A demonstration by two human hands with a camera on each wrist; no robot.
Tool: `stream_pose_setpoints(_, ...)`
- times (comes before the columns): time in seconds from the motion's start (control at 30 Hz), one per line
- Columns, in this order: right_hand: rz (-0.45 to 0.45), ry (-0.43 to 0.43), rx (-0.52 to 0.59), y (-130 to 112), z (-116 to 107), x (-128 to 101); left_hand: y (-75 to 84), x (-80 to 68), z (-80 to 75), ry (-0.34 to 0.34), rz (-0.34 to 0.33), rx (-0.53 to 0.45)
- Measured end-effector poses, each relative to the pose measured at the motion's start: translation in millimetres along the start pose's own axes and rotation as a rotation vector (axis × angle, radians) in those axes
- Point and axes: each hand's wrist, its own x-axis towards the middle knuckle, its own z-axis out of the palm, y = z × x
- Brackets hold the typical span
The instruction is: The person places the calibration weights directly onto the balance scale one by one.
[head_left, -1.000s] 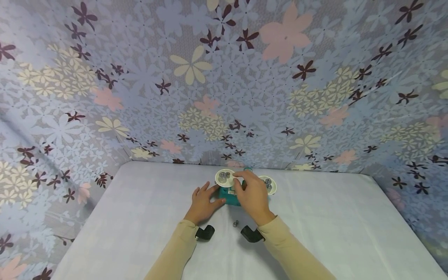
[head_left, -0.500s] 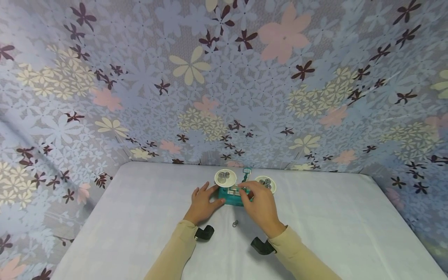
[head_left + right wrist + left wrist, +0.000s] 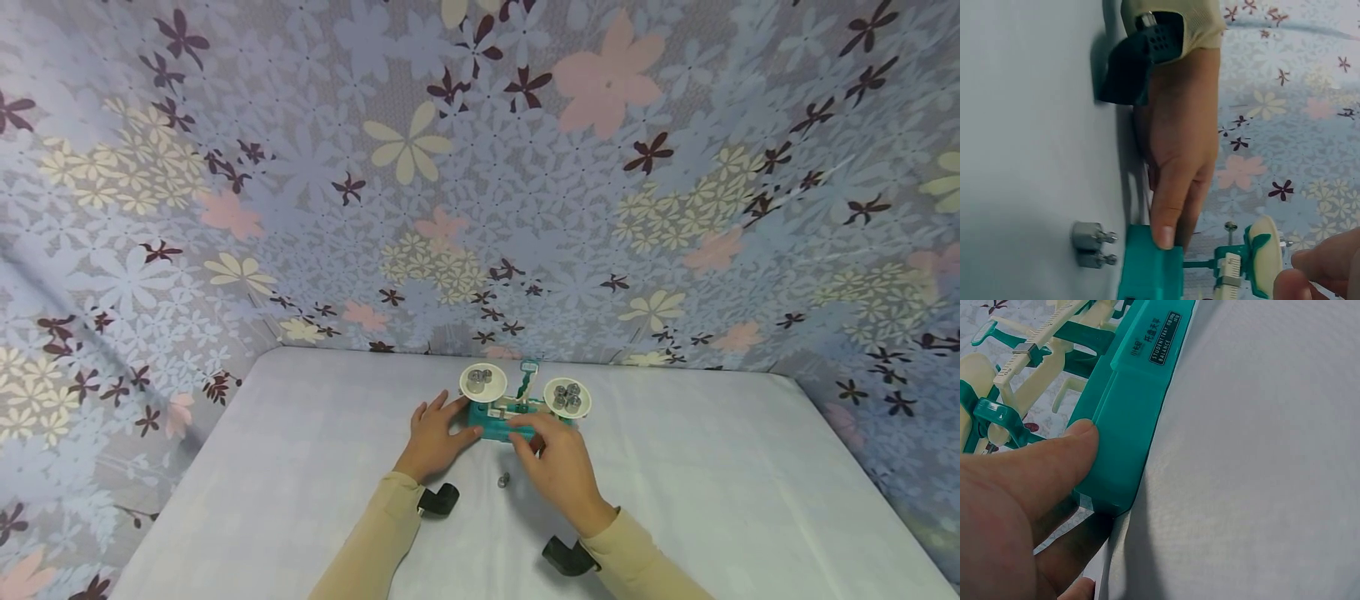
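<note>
A teal and cream student balance [image 3: 491,428] stands at the back of the table. My left hand [image 3: 437,437] holds its left end, and in the left wrist view the thumb [image 3: 1084,440] lies on the teal base with fingers behind the end. My right hand [image 3: 564,475] hovers before the base's right half, fingers bent and thumb apart, nothing visible between them. Metal weights [image 3: 476,382] sit in the left pan [image 3: 493,392]. Several more weights [image 3: 573,403] stand in the right pan [image 3: 550,398]. A small metal rider [image 3: 1024,349] sits on the graduated beam.
Two small metal weights [image 3: 1088,236] are on the white-covered table [image 3: 300,467] in front of the balance, between my forearms. A flowered cloth wall [image 3: 480,208] rises right behind the balance. Black camera mounts [image 3: 438,500] jut inward from both wrists.
My right hand has moved from over the beam near the left pan, down and right to the front of the base, uncovering the beam and right pan. The left hand stays put.
</note>
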Motion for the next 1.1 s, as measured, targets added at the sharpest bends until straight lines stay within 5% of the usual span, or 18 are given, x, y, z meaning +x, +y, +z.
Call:
stream_pose_setpoints(0.87, 0.369, -0.199, 0.216, 17, 17, -29, -1.2, -2.8, 0.4, 0.043, 0.069, -0.011)
stream_pose_setpoints(1.1, 0.403, -0.235, 0.25, 24, 23, -32, -2.6, 0.6, 1.3, 0.012, 0.03, -0.016)
